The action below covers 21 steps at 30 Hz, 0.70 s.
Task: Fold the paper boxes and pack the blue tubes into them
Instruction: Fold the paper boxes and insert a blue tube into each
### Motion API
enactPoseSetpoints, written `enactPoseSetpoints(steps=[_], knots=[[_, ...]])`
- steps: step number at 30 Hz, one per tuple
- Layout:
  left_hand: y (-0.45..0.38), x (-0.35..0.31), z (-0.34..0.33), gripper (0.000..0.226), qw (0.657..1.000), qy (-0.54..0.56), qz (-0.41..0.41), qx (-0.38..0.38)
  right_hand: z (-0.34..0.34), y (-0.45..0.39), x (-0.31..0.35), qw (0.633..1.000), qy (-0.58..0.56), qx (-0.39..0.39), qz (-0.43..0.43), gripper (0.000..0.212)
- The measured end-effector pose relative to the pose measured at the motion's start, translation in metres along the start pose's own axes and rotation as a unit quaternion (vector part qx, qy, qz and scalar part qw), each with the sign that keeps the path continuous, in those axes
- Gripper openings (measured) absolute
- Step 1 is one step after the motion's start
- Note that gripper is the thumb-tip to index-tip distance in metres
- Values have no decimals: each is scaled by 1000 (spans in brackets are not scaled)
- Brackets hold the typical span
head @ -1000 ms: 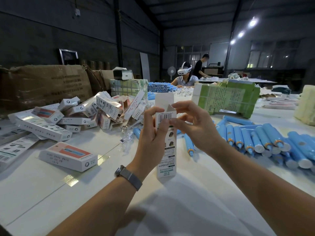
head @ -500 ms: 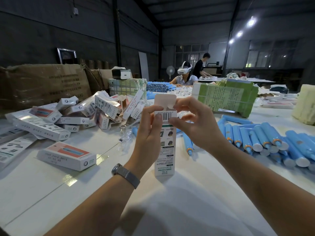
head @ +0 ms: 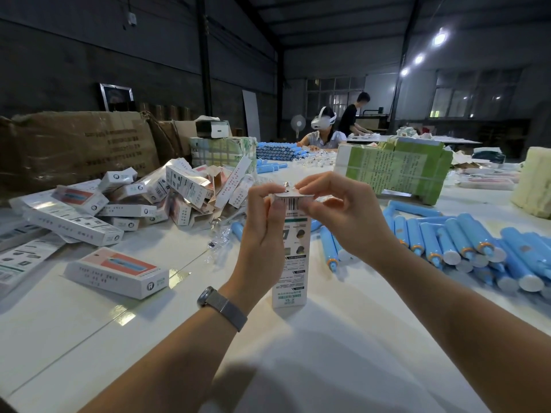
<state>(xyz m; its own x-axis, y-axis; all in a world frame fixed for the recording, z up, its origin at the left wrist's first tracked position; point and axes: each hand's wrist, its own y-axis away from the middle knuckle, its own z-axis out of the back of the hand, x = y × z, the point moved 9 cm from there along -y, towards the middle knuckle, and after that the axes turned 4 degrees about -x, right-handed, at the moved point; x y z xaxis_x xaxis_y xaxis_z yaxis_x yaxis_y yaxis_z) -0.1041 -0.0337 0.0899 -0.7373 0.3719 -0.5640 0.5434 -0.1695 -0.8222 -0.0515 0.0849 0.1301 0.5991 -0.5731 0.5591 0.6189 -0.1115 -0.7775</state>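
A white paper box (head: 293,263) with green print stands upright on the white table (head: 328,353) in front of me. My left hand (head: 262,234) grips its upper left side. My right hand (head: 343,210) pinches the top flap, which lies bent down flat over the box's top end. Several blue tubes (head: 465,245) with orange collars lie in a heap to the right. One more blue tube (head: 328,248) lies just behind the box. A closed box (head: 116,272) with a red face lies at the left.
A heap of folded white boxes (head: 167,195) fills the left rear, with flat box blanks (head: 21,257) at the far left edge. A green-wrapped bundle (head: 396,168) stands behind right, brown cartons (head: 74,144) behind left. Two people work at the far tables.
The box's top flap stood upright a second ago; my right hand has folded it down over the top end. The box stands slightly lower and steadier on the table.
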Motion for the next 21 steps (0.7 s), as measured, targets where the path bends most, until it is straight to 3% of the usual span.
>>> enactPoseSetpoints(steps=[3, 8, 13, 21], knots=[[0, 1, -2, 11, 1000, 4, 11, 4, 3, -3, 3, 1000, -20, -13, -5, 19], [0, 4, 2, 11, 998, 43, 47, -9, -4, -2, 5, 1000, 3, -8, -1, 4], [-2, 4, 2, 3, 998, 43, 46, -14, -7, 0, 12, 997, 66, -11, 46, 8], [-5, -3, 2, 9, 999, 15, 32, -24, -8, -1, 21, 994, 83, -36, 64, 2]])
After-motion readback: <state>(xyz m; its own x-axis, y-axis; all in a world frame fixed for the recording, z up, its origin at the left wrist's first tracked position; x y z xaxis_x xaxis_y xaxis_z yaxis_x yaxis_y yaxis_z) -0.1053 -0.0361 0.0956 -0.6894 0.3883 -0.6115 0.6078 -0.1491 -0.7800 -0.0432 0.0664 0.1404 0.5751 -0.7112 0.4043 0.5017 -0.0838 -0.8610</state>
